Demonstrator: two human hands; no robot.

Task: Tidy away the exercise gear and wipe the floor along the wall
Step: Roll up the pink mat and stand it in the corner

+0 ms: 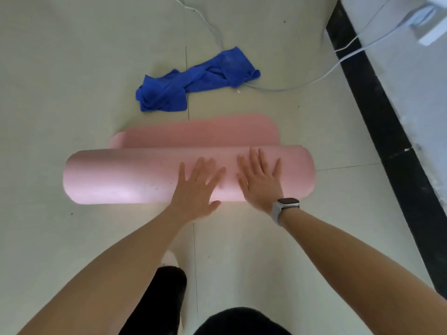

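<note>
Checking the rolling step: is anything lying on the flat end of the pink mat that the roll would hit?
Nothing visible. Both hands, left and right, press flat on the pink mat; its flat tail is bare. The blue cloth lies on the floor beyond it, apart.

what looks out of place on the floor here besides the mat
The blue cloth lies crumpled and twisted on the floor beyond the pink mat, with one end resting on a white cable that trails loose across the tiles toward the wall. Both hands lie flat on the roll.

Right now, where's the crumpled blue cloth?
In the head view, the crumpled blue cloth lies on the floor just beyond the pink foam mat, its right end against the white cable.
</note>
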